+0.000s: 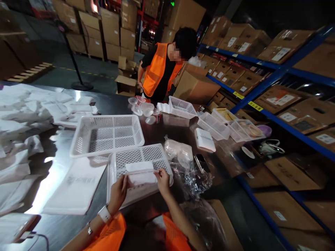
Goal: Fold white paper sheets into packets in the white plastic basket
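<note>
A white flat bag [141, 178] is stretched between my two hands, over the nearer white perforated plastic basket [154, 151]. My left hand [118, 194] pinches the bag's left edge, and my right hand [162, 179] grips its upper right corner. Behind the bag, a white flap or second piece [139, 166] shows; whether it belongs to the bag I cannot tell. Another white perforated basket [83, 120] sits just beyond, its near edge by the first. Left of my hands lies a stack of flat white bags [72, 190] with faint print.
Many white packets [39, 104] are heaped at the left. Clear plastic wrap with white contents [179, 150] and a dark phone [202, 163] lie at the right. Small baskets [213, 126] and clear round lids [143, 108] stand farther back. A person in an orange vest [157, 69] stands across the table.
</note>
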### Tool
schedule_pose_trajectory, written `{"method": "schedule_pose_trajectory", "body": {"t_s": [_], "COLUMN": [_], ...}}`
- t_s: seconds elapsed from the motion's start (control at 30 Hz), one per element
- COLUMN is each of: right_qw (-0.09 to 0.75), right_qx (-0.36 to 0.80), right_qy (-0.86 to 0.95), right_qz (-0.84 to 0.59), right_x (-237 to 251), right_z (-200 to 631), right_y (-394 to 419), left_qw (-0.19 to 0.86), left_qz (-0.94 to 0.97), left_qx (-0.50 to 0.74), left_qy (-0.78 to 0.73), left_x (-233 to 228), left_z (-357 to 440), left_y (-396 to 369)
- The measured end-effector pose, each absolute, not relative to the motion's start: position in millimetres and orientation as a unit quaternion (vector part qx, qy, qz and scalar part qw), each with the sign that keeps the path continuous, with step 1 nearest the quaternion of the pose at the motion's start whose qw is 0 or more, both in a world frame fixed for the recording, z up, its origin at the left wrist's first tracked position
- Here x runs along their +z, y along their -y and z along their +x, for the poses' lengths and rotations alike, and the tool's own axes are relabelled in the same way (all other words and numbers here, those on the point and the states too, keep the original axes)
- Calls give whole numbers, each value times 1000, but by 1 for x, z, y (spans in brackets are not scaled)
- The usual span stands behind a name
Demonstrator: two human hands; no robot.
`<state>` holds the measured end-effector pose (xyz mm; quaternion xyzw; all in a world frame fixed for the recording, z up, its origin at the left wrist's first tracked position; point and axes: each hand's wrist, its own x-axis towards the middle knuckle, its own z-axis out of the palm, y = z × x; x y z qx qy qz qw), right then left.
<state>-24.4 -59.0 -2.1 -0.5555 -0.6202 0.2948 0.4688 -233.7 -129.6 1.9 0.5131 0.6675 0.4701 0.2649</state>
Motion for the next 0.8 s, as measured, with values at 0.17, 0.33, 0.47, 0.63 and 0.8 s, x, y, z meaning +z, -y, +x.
{"method": "schedule_pose_trajectory", "body": {"t_s": [0.17, 0.33, 0.47, 0.63, 0.8], "right_qw": [480, 474, 463, 446, 416], "right_qx": [261, 246, 247, 238, 205], "right_qy": [608, 600, 602, 609, 624], "right_qz": [-576, -596, -602, -611, -629], "right_x": [1, -2, -6, -11, -16], "right_z": [-38, -41, -40, -42, -44], "right_y": [59, 60, 57, 53, 52], "left_qw": [252, 227, 202, 167, 133], "left_qz": [516, 529, 559, 596, 621], "left_qx": [424, 360, 313, 257, 192], "left_qy": [-700, -734, -740, -743, -748], "left_x": [-1, 1, 1, 4, 7], "left_z": [-239, -240, -242, -244, -246], "left_y": [125, 121, 119, 120, 122]}}
